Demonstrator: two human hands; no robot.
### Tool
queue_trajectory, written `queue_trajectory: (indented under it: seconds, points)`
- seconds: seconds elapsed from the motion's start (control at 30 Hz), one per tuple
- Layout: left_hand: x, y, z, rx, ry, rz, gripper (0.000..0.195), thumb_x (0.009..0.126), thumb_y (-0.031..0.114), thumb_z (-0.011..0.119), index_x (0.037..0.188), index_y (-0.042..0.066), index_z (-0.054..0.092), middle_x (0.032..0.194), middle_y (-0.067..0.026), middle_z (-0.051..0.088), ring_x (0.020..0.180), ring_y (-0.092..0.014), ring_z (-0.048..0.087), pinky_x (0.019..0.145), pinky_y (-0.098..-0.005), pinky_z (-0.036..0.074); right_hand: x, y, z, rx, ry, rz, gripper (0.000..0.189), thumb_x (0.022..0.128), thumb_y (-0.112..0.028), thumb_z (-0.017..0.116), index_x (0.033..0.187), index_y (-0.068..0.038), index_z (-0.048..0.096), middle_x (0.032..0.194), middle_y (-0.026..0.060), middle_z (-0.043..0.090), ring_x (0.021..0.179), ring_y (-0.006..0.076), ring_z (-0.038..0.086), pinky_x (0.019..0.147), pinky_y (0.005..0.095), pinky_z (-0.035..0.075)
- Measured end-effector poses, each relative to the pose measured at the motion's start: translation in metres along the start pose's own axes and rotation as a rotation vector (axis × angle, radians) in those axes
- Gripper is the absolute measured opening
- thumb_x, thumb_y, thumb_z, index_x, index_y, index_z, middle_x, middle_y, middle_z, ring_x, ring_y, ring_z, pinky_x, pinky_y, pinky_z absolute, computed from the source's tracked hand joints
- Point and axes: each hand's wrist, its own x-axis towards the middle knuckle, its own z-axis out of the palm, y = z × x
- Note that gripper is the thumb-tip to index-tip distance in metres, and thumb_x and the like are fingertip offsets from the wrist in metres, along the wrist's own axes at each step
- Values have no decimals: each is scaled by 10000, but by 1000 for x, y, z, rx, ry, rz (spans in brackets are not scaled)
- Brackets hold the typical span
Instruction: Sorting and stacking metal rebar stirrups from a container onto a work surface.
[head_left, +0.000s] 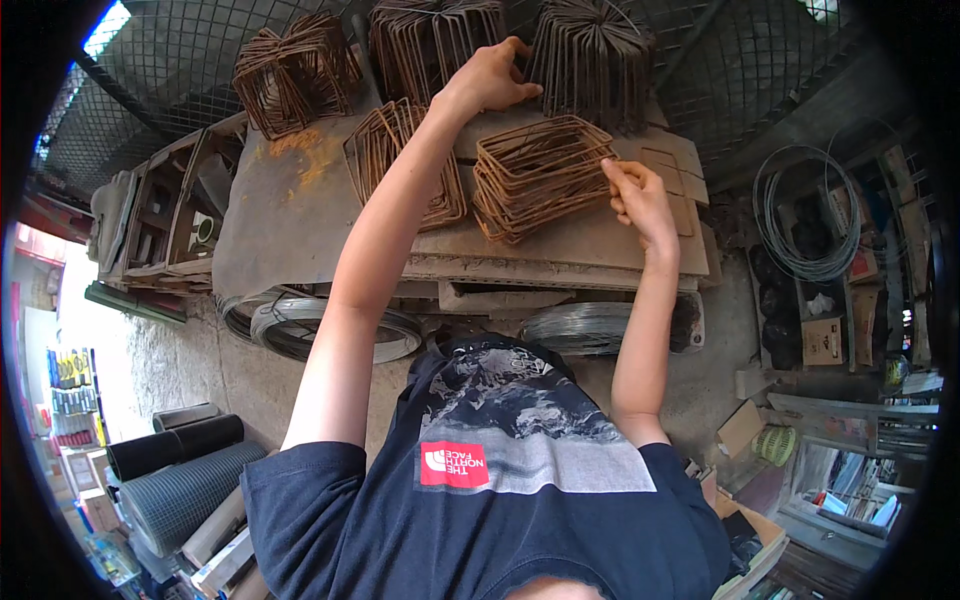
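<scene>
My left hand (491, 75) reaches to the back of the table, thumb and fingers apart, between two bundles of bent steel rebar stirrups. Its fingertips are close beside the dark right bundle (592, 67); whether they touch it I cannot tell. Behind the wrist stands the middle bundle (439, 45). My right hand (641, 199) pinches the right corner of a rusty rectangular stirrup on a loose, leaning stack (544, 176). Another loose group of stirrups (405, 161) lies partly hidden behind my left forearm. At the back left sits a rustier tied bundle (296, 75).
The worn board tabletop (277, 217) carries orange rust dust (304, 154) and single stirrups (667, 169) at its right. Wire coils (337, 330) lie below. Wire mesh (187, 67) rises behind. A wire coil (806, 214) hangs right; mesh rolls (191, 487) lie lower left.
</scene>
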Motion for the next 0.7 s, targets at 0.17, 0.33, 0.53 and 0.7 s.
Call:
queue_trajectory:
  seconds: [0.17, 0.33, 0.53, 0.7]
  points:
    - [4, 6, 4, 9, 40, 70, 551, 788, 330, 693, 1219, 62, 478, 1002, -142, 650, 899, -244, 639, 747, -368, 540, -2, 1, -22, -45, 95, -35, 341, 839, -319, 654, 925, 5, 589, 611, -42, 468, 462, 7, 372, 372, 168, 251]
    - [6, 23, 14, -3, 29, 123, 507, 792, 329, 690, 1185, 63, 513, 981, -130, 660, 900, -236, 639, 759, -363, 534, -2, 4, -43, -5, 114, -29, 332, 837, -320, 655, 913, -3, 595, 611, -42, 476, 461, 8, 377, 376, 169, 261]
    - [19, 63, 42, -23, 79, 289, 401, 803, 306, 684, 1092, 53, 571, 944, -119, 669, 857, -225, 649, 769, -354, 529, 0, 18, -88, 35, 166, -28, 309, 835, -291, 663, 908, 1, 594, 613, -33, 497, 461, 19, 396, 383, 171, 278]
    - [30, 112, 86, -210, 15, 407, 331, 808, 262, 683, 1008, 14, 588, 885, -146, 666, 829, -223, 652, 750, -346, 527, 19, 50, -139, -76, 241, -110, 294, 841, -270, 659, 904, 11, 602, 604, -17, 523, 465, 37, 430, 397, 188, 311]
